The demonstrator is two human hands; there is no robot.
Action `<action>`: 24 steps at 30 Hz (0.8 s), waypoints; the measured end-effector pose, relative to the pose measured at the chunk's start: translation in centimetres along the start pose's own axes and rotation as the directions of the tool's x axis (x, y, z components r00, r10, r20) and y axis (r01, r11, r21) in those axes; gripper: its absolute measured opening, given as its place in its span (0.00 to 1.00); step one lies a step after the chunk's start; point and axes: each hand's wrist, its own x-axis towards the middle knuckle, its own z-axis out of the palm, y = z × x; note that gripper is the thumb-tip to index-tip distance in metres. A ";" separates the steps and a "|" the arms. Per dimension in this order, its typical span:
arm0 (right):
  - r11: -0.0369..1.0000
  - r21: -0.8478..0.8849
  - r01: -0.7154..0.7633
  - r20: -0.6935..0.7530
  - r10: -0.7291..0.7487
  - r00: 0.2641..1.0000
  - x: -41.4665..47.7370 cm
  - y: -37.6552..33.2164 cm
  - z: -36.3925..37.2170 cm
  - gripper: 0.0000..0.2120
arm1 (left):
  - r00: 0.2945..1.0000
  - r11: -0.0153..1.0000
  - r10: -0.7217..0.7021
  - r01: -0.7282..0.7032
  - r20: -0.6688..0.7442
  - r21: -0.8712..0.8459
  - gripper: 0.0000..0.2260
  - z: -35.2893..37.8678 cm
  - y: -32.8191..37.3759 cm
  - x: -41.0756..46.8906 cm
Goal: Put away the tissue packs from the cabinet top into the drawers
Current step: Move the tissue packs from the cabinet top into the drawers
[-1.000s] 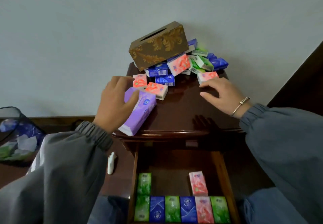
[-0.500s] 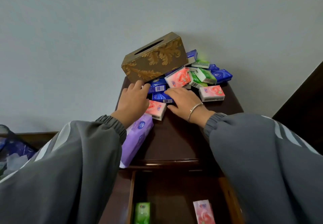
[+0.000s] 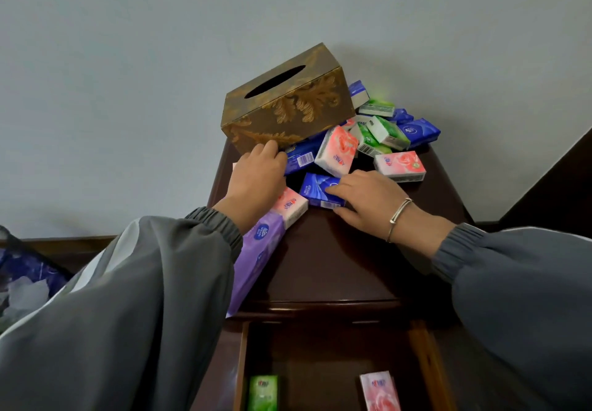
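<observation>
Head view: a person in grey sleeves reaches with both hands over a dark wooden cabinet top [image 3: 336, 266] set against a pale wall.
Left hand: the left hand [image 3: 256, 183] sits at the back left of the top, knuckles up, fingers curled under against the lower corner of the gold tissue box [image 3: 285, 106] and the end of a blue barcode pack [image 3: 301, 156]; the fingertips are hidden, so what they hold, if anything, cannot be told.
Right hand: the right hand [image 3: 368, 205], with a metal bracelet [image 3: 398, 218] on its wrist, pinches a blue pack [image 3: 320, 191], fingers laid across its top and thumb against its near edge; the pack lies flat on the wood.
Pile: small pocket packs in pink, green and blue lie heaped at the back right, among them a leaning pink pack [image 3: 338, 149], a flat pink pack [image 3: 400, 165] and a green pack [image 3: 384, 128].
Tissue box: tilted, its right end propped on the heap, slot facing up.
Near the left wrist: a pink pack [image 3: 290, 207] touches a long purple pack [image 3: 256, 260] that overhangs the front left edge.
Drawer: the open drawer [image 3: 419, 362] below shows a green drawer pack [image 3: 262, 391] at left and a pink drawer pack [image 3: 379, 391] at right, well apart.
Far left: a mesh bin [image 3: 25, 276] with crumpled paper.
</observation>
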 end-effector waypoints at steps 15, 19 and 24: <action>0.879 0.387 -0.279 0.040 0.286 0.957 -2.2 -0.5 0.5 0.15 | 1.000 0.955 0.021 -0.026 -0.021 -0.296 0.09 -3.1 0.6 -3.0; 0.810 0.460 -0.363 0.072 0.374 0.925 -3.0 -0.3 -0.2 0.17 | 0.988 0.800 -0.151 0.130 0.013 -0.585 0.08 -4.4 1.0 -4.1; 0.559 0.769 -0.310 -0.041 0.527 0.849 -5.9 -0.6 -2.1 0.23 | 0.885 0.239 -0.421 0.319 0.198 -0.917 0.08 -6.4 2.4 -5.4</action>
